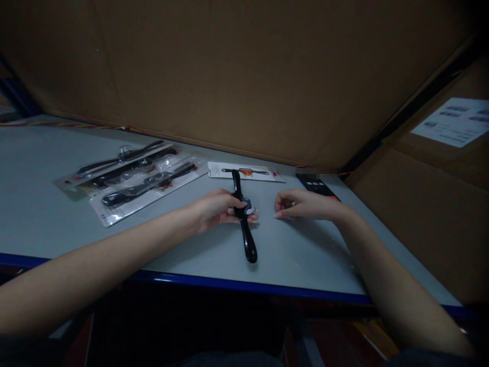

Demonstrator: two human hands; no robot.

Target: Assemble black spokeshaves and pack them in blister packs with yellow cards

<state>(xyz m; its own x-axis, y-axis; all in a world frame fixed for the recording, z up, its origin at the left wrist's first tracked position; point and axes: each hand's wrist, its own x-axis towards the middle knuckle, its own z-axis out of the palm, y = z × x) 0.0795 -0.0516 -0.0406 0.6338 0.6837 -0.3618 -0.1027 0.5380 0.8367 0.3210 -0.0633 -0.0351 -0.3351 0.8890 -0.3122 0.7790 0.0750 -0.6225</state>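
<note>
A black spokeshave (248, 237) with two handles and a metal blade in its middle is in my left hand (219, 209). My thumb lies on its middle and my fingers are under it. One handle points to the back, the other toward the front edge. To its right, apart from it, my right hand (300, 205) is held low over the table with curled fingers. A small pale spot shows by its fingertips; I cannot make out what it is. Behind the spokeshave lies a printed backing card (263, 172) with a picture of the tool.
Several clear blister packs (153, 183) with black tools overlap on the left of the grey table (183, 265). A black phone (317, 184) showing a timer lies at the back right. Cardboard walls (244, 76) stand behind and right. Thin wires (76, 126) run along the back.
</note>
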